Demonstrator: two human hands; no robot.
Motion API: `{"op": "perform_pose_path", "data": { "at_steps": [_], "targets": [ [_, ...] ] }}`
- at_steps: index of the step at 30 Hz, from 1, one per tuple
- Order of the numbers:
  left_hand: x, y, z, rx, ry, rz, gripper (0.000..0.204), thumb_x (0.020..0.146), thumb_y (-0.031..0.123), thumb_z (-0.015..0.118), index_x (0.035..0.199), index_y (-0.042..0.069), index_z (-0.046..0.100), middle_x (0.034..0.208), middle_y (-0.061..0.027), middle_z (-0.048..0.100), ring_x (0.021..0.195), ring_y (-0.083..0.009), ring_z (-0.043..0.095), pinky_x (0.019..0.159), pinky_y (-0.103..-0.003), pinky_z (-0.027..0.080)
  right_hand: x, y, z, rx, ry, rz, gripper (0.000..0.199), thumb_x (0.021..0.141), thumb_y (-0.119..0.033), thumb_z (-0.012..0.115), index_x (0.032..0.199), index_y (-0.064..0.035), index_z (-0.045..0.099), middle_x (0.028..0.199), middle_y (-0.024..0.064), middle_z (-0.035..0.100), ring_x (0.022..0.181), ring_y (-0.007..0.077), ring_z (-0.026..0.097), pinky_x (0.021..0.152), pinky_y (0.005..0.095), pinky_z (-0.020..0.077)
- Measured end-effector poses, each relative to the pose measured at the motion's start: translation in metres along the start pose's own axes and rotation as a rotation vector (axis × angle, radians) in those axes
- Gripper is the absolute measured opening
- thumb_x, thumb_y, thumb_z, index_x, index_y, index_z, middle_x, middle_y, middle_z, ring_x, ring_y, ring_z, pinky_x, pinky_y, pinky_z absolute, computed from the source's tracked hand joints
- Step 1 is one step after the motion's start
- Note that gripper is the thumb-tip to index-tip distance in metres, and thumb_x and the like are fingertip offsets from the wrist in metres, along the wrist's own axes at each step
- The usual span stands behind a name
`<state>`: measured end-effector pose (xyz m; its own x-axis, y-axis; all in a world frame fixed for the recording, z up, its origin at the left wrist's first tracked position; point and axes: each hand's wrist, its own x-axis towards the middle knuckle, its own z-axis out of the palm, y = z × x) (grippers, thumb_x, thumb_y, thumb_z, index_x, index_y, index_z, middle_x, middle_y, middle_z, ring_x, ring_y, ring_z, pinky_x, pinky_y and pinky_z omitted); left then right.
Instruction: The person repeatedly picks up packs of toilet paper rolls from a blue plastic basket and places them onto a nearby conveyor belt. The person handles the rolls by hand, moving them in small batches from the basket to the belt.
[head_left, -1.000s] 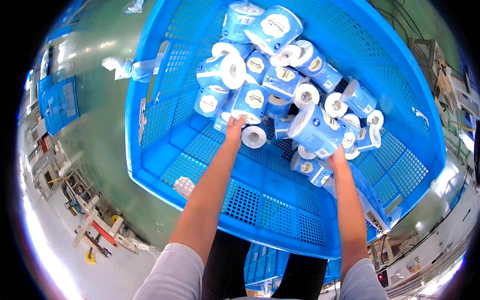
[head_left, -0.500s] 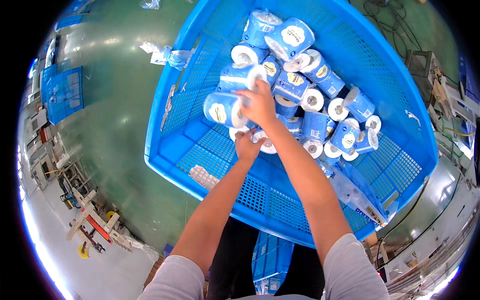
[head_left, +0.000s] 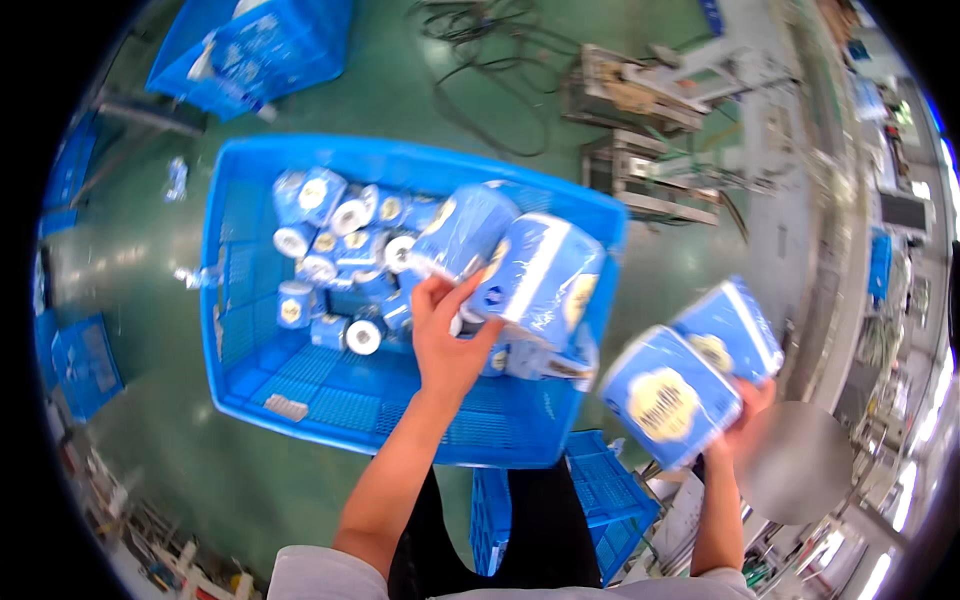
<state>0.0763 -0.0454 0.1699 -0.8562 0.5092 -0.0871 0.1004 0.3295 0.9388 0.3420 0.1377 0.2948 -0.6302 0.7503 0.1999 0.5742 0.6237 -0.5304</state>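
Two blue-wrapped toilet paper rolls, a left one [head_left: 465, 230] and a right one [head_left: 548, 280], are raised over the blue crate [head_left: 400, 155]. My left hand [head_left: 447, 345] grips them from below, thumb on one and fingers on the other. Out past the crate's right side, my right hand [head_left: 742, 425] holds another pair, a near roll [head_left: 660, 395] and a far roll [head_left: 735, 325], slightly smeared by motion. Inside the crate, several more wrapped rolls [head_left: 360, 248] lie in a loose heap, some showing white ends. A printed plastic wrapper [head_left: 548, 362] sits at the crate's right end.
Another blue crate [head_left: 290, 60] stands at the far left, and a smaller one [head_left: 85, 360] lies to the left. Cables [head_left: 490, 45] coil on the green floor. Metal machine frames [head_left: 650, 150] stand at the right. Blue crates [head_left: 615, 485] are by my legs.
My view has swung right. Both hands were low in the crate among the rolls; now each holds two rolls above it, the right hand out beyond the crate's right side.
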Motion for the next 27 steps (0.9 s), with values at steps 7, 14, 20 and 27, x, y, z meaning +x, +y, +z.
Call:
{"op": "perform_pose_path", "data": {
  "at_steps": [7,14,20,27],
  "targets": [
    [0.008,0.263,0.177,-0.185,-0.138,0.633,0.054,0.058,0.017,0.078,0.110,0.019,0.065,0.108,-0.0134,0.046,0.098,-0.0317,0.052,0.082,-0.038,0.046,-0.092,0.123,-0.312,-1.046,0.269,-0.218,0.037,0.066,-0.025,0.080,0.099,-0.0122,0.067,0.120,0.0192,0.044,0.112,0.0399,0.048,0.085,0.0465,0.0477],
    [-0.055,0.390,0.336,0.217,-0.679,0.876,0.034,0.067,0.023,0.072,0.097,0.008,0.068,0.103,-0.0149,0.051,0.099,-0.0317,0.051,0.082,-0.039,0.042,-0.057,0.109,-0.355,-0.924,-0.457,-0.088,0.033,0.061,-0.013,0.073,0.093,-0.0145,0.066,0.108,0.0127,0.051,0.104,0.0331,0.052,0.079,0.0423,0.0487],
    [-0.095,0.379,0.416,0.745,-0.814,1.075,0.027,0.071,0.025,0.064,0.093,0.009,0.070,0.114,-0.0185,0.053,0.108,-0.0332,0.047,0.092,-0.048,0.031,-0.060,0.143,-0.330,-0.698,-0.652,-0.064,0.033,0.062,-0.012,0.073,0.094,-0.0111,0.065,0.113,0.0117,0.051,0.108,0.0311,0.051,0.086,0.0409,0.0464],
    [-0.037,0.333,0.351,-0.003,-0.338,0.958,0.042,0.074,0.012,0.060,0.115,0.005,0.054,0.119,-0.0179,0.048,0.116,-0.0347,0.043,0.101,-0.049,0.029,-0.024,0.108,-0.269,-0.668,-0.349,0.038,0.029,0.075,-0.001,0.061,0.104,-0.0046,0.062,0.131,0.0156,0.046,0.122,0.0377,0.041,0.101,0.0471,0.0345]
  ]
}}
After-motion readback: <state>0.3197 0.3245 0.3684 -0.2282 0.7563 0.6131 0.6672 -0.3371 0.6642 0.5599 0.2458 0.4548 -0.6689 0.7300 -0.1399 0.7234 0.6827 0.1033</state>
